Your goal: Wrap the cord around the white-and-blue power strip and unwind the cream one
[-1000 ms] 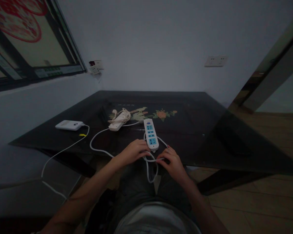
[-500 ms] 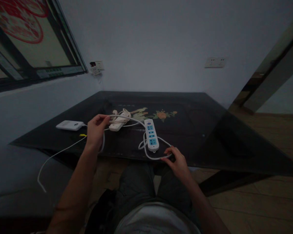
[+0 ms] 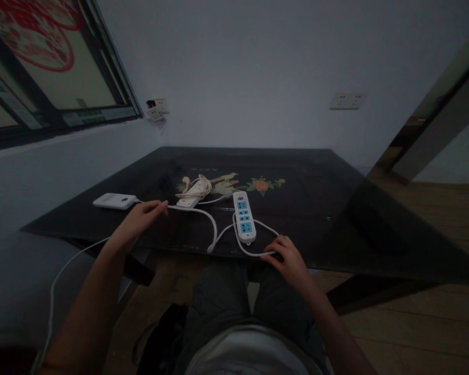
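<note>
White cord (image 3: 197, 210), one: pinched by left hand (image 3: 141, 216) and right hand (image 3: 289, 260), looped between them; seemingly light, pliable, best held along straighter runs. Power strip (image 3: 244, 212), one: laid between hands, nearer right.

The power strip (image 3: 244, 217) is white with bright blue socket panels — the other power strip (image 3: 193, 194) off-white under a cream cord (image 3: 204, 183) — and the glossy black table (image 3: 297, 208) bears orange flowers (image 3: 260, 185), green leaves and pale, yellowish-green motifs.

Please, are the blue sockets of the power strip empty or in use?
Empty: the power strip shows bare blue sockets, no plug in them.
</note>
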`<act>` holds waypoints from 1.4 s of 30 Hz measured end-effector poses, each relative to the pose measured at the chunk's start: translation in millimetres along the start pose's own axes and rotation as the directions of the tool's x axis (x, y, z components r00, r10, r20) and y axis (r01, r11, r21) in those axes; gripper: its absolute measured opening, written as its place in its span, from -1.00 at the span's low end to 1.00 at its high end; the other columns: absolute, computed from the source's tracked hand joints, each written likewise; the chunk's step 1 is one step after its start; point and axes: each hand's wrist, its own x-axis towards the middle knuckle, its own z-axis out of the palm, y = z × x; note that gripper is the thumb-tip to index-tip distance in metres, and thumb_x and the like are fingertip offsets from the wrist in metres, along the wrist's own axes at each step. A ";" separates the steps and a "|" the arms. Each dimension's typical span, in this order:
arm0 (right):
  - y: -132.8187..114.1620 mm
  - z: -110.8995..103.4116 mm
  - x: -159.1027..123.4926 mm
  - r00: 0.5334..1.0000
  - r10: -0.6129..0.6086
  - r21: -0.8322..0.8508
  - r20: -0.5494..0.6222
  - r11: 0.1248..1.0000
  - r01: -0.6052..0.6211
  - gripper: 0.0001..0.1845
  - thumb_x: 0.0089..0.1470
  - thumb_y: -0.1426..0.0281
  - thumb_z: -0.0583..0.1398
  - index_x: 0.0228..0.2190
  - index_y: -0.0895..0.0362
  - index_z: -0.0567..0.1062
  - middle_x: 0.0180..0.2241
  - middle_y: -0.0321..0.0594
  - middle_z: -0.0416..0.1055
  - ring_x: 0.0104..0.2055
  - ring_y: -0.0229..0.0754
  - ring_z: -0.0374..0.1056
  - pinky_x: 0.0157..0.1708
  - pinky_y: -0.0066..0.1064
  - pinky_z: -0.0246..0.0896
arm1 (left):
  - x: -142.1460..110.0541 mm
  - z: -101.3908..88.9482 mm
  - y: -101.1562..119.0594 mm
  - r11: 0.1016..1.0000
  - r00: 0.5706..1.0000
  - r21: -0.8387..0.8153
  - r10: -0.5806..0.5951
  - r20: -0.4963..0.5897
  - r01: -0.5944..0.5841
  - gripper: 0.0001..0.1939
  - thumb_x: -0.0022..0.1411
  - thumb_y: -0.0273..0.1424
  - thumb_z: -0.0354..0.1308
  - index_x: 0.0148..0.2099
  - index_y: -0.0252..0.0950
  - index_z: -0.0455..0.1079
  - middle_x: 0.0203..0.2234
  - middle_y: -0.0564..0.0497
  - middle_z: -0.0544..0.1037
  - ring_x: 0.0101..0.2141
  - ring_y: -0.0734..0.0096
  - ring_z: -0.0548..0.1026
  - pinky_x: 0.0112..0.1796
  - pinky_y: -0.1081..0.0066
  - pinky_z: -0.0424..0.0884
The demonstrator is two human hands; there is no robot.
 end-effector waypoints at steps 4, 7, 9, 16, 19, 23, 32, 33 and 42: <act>-0.5 -1.7 2.7 1.000 0.007 -0.032 0.000 0.999 -0.007 -0.89 0.10 0.33 0.22 -0.44 0.07 0.50 -0.36 -0.21 0.40 -0.20 -0.09 0.30 -0.09 -0.19 0.19 | 1.0 17.4 13.3 0.972 0.995 0.234 0.007 0.102 -0.031 -0.56 0.10 -0.02 0.07 -0.59 -0.26 0.35 -0.73 0.10 0.32 -0.60 0.40 0.31 -0.55 0.46 0.11; 0.2 -5.0 7.3 1.000 0.025 -0.044 -0.019 0.999 -0.026 -0.86 0.12 0.32 0.20 -0.45 0.09 0.48 -0.35 -0.21 0.41 -0.19 -0.10 0.31 -0.08 -0.22 0.18 | 1.2 30.8 24.2 0.893 0.993 0.434 0.111 0.044 -0.119 -0.63 0.16 -0.08 0.02 -0.49 -0.25 0.34 -0.58 0.05 0.41 -0.48 0.32 0.39 -0.46 0.44 0.18; -0.8 -8.3 12.1 0.999 0.038 -0.060 -0.025 0.997 -0.039 -0.82 0.15 0.31 0.16 -0.44 0.10 0.48 -0.36 -0.20 0.41 -0.21 -0.11 0.32 -0.12 -0.26 0.19 | 0.5 39.1 29.1 0.825 0.980 0.543 0.198 -0.017 -0.157 -0.69 0.18 -0.13 0.02 -0.42 -0.25 0.33 -0.47 0.00 0.43 -0.40 0.28 0.42 -0.39 0.42 0.22; -44.5 -4.9 48.2 0.970 0.243 -0.266 -0.024 0.933 -0.241 -0.64 0.21 0.18 0.07 -0.06 0.11 0.39 -0.27 -0.15 0.45 -0.21 -0.11 0.38 -0.26 -0.36 0.21 | -7.6 66.5 39.1 0.799 0.957 0.555 0.290 -0.019 -0.231 -0.76 0.23 -0.18 0.02 -0.35 -0.24 0.32 -0.37 -0.01 0.40 -0.34 0.27 0.44 -0.33 0.39 0.29; -68.7 8.1 66.9 0.940 0.331 -0.412 0.079 0.870 -0.272 -0.39 0.17 0.03 0.06 0.13 0.09 0.23 -0.14 -0.04 0.44 -0.13 0.00 0.40 -0.27 -0.32 0.23 | -12.0 78.0 39.5 0.835 0.950 0.470 0.310 0.029 -0.287 -0.76 0.23 -0.19 0.02 -0.38 -0.24 0.28 -0.38 -0.01 0.40 -0.34 0.29 0.42 -0.31 0.38 0.29; -76.6 20.6 86.1 0.911 0.388 -0.492 0.137 0.825 -0.278 -0.26 0.14 -0.04 0.03 0.22 0.10 0.12 -0.07 0.08 0.39 -0.08 0.11 0.40 -0.24 -0.23 0.26 | -16.6 87.8 33.8 0.866 0.933 0.354 0.354 0.063 -0.353 -0.79 0.20 -0.25 0.03 -0.43 -0.24 0.24 -0.44 0.01 0.37 -0.37 0.30 0.38 -0.32 0.38 0.26; -68.2 33.7 127.6 0.886 0.444 -0.541 0.131 0.781 -0.312 -0.25 0.09 0.02 0.13 0.21 0.09 0.12 -0.05 0.11 0.40 -0.08 0.12 0.42 -0.20 -0.19 0.27 | -30.0 88.4 24.6 0.922 0.928 0.105 0.367 0.066 -0.372 -0.85 0.13 -0.39 -0.01 -0.49 -0.25 0.23 -0.53 0.06 0.36 -0.46 0.41 0.35 -0.40 0.44 0.24; -68.3 34.1 130.8 0.885 0.444 -0.544 0.136 0.780 -0.308 -0.23 0.07 0.06 0.16 0.22 0.09 0.11 -0.05 0.12 0.41 -0.08 0.12 0.42 -0.20 -0.20 0.27 | -31.3 88.7 24.6 0.922 0.927 0.097 0.369 0.065 -0.374 -0.85 0.13 -0.38 -0.01 -0.48 -0.25 0.23 -0.53 0.06 0.36 -0.45 0.41 0.35 -0.40 0.44 0.24; -55.3 -8.2 146.8 0.899 0.421 -0.558 0.120 0.778 -0.290 -0.21 0.00 0.07 0.16 0.20 0.09 0.10 -0.09 0.03 0.47 -0.06 0.10 0.43 -0.17 -0.20 0.27 | -35.6 92.3 24.0 0.928 0.927 0.050 0.365 0.082 -0.369 -0.82 0.16 -0.37 -0.01 -0.49 -0.26 0.23 -0.53 0.07 0.34 -0.45 0.40 0.35 -0.39 0.43 0.24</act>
